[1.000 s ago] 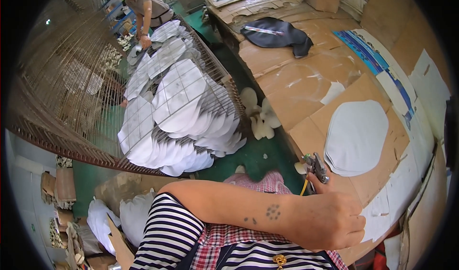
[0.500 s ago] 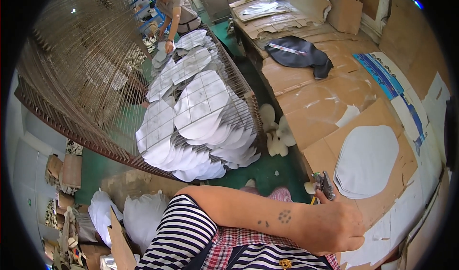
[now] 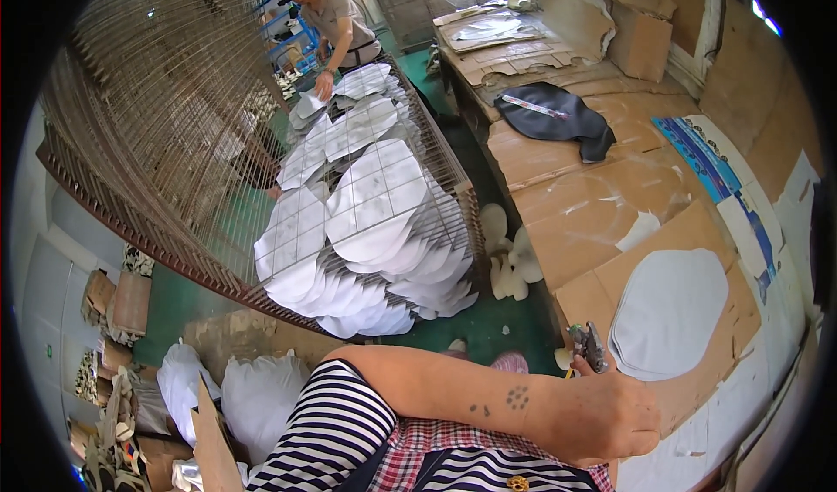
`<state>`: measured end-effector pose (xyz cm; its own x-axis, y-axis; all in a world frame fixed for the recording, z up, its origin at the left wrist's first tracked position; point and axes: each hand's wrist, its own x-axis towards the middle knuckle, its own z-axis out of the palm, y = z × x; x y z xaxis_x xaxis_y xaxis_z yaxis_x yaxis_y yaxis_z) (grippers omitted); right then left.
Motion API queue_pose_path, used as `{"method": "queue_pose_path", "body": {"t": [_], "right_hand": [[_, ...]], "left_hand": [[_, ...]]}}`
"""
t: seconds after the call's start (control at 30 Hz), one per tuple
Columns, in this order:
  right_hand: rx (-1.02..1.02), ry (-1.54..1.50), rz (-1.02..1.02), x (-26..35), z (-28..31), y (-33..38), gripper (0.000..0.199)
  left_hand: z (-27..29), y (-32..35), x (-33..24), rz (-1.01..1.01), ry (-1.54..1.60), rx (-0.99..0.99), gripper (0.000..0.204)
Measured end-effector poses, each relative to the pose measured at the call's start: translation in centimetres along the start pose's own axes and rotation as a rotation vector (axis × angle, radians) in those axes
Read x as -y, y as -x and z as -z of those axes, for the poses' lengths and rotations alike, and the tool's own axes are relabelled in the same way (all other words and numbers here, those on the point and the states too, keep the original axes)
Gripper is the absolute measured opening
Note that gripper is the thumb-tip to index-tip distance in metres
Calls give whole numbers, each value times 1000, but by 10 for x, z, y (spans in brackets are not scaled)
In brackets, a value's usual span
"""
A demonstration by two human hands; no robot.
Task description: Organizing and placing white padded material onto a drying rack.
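My left arm, in a striped sleeve, crosses in front of me to the right. At its end my left hand [image 3: 606,418] is closed, back upward, above the edge of the worktable. A grimy grey metal tool, by its look a spray gun [image 3: 590,346], sticks out past its knuckles, with the grip hidden by the hand. A thin yellow piece shows beside it. Just beyond, a neat stack of pale grey rounded sheets [image 3: 671,313] lies on cardboard. My right hand does not show.
A long wire rack [image 3: 375,204] with overlapping white cut pieces stands ahead, its upper grids tilted up at left. A person [image 3: 336,21] works at its far end. On the cardboard-covered table [image 3: 575,213] lies a black piece [image 3: 558,117]. White sacks [image 3: 261,396] stand lower left.
The view has shifted slightly, so the rack and table sit a little lower and further right. At the far end, the other person's hand has moved over the pieces. My left hand keeps its hold.
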<state>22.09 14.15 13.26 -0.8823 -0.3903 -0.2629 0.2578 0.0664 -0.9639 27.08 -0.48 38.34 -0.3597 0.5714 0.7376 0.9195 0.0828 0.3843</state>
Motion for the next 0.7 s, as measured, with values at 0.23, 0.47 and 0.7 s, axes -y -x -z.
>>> {"method": "queue_pose_path", "body": {"t": [0.23, 0.47, 0.7], "right_hand": [[-348, 59, 69, -12, -14, 12, 37], [-213, 6, 96, -14, -10, 7, 40], [-56, -28, 116, -13, 0, 5, 43]], "left_hand": [[-1, 1, 0, 46, 21, 70, 23], [-2, -3, 1, 35, 127, 42, 23], [14, -2, 7, 68, 25, 146, 22]]}}
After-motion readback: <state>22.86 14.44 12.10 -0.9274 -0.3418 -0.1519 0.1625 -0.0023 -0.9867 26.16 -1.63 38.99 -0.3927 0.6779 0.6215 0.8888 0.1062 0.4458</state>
